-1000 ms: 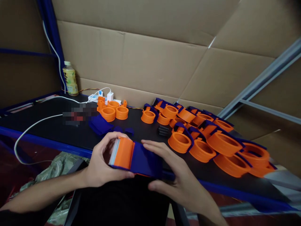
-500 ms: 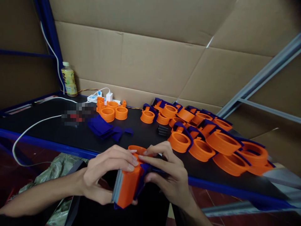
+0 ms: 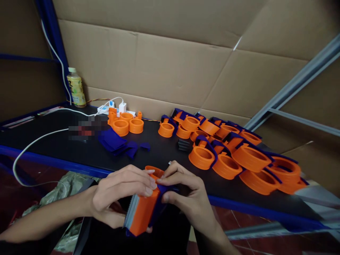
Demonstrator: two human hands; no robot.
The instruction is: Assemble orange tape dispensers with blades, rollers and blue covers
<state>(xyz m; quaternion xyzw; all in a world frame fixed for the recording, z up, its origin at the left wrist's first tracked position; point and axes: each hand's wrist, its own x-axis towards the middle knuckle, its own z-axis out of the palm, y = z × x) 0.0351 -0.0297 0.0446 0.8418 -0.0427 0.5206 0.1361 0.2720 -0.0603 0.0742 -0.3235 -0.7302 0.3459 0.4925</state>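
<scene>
Both hands hold one orange and blue plastic tape dispenser (image 3: 142, 212) in front of the table's near edge. My left hand (image 3: 119, 198) wraps its orange body from the left, fingers closed over the top. On its blue side, my right hand (image 3: 186, 196) pinches near the orange ring at the top. A grey toothed strip shows at the dispenser's lower left end.
Several finished orange and blue dispensers (image 3: 239, 156) crowd the right of the black table (image 3: 53, 148). Orange rings (image 3: 127, 125) and blue plates (image 3: 114, 141) lie mid-left. A bottle (image 3: 75, 86), a power strip (image 3: 117, 108) and a white cable (image 3: 29, 145) are at the left. Cardboard walls stand behind.
The dispenser was turned from lying flat to tilted on end. My right hand went from flat on the blue plate to pinching at its top. Since half a second ago, almost nothing moved.
</scene>
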